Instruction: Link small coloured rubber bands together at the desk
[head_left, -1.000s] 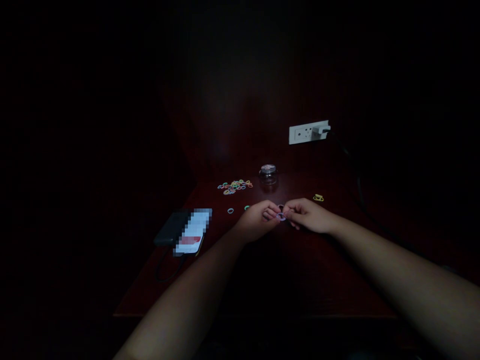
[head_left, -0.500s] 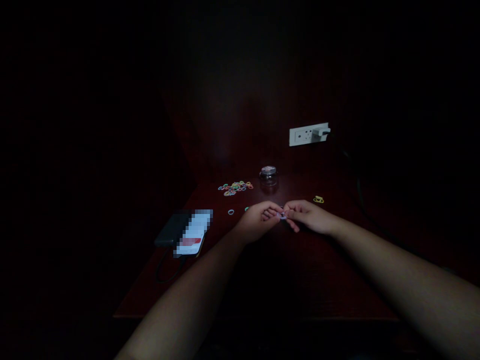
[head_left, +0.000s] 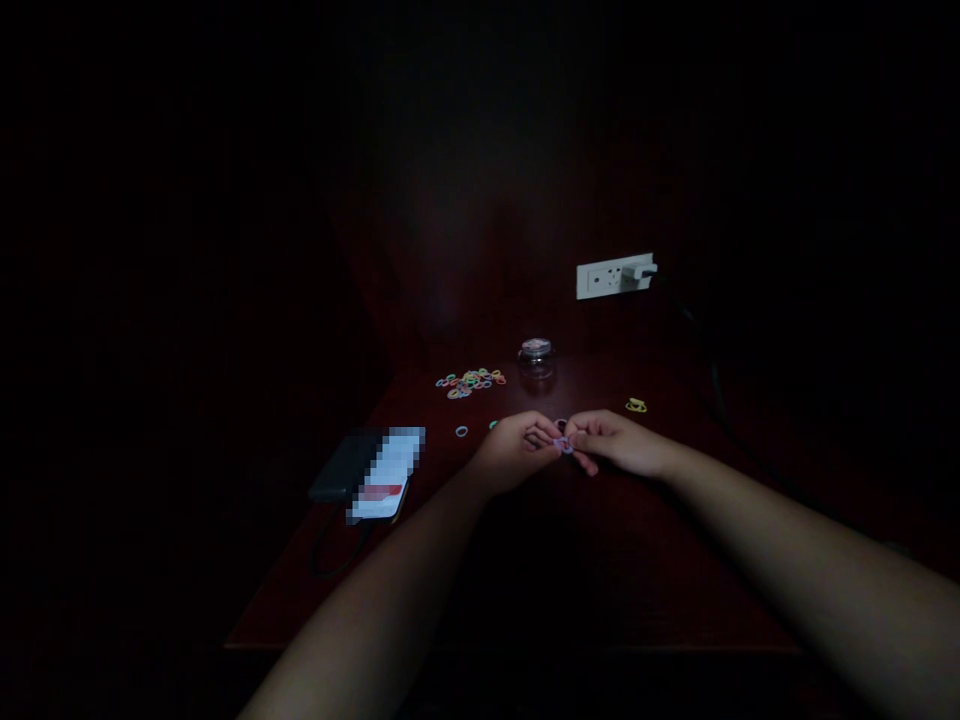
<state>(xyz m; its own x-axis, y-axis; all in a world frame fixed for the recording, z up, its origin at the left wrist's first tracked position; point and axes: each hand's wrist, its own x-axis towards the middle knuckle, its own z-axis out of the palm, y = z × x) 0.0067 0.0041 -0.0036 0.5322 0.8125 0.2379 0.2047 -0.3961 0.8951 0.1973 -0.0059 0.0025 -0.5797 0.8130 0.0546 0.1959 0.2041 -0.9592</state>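
Over the table's middle, my left hand (head_left: 519, 445) and my right hand (head_left: 619, 440) meet at the fingertips. Both pinch a small pale purple hair tie (head_left: 563, 445) between them. Just behind the fingers, part of another ring, pinkish, (head_left: 561, 424) shows. A green hair tie (head_left: 493, 426) is partly hidden behind my left hand, and a bluish hair tie (head_left: 461, 431) lies further left. Beyond them is a loose pile of many-coloured hair ties (head_left: 472, 382). Several yellow hair ties (head_left: 636, 405) lie together past my right hand.
A clear lidded jar (head_left: 536, 360) stands near the back of the dark red table (head_left: 600, 600). At left lie a lit phone (head_left: 390, 475) and a black power bank (head_left: 341, 467) with a cable. A wall socket (head_left: 600, 280) holds a plug; its cord runs down the right side.
The view has tilted up slightly, so everything sits a little lower. The purple hair tie between my fingertips has turned and shows more of its loop.
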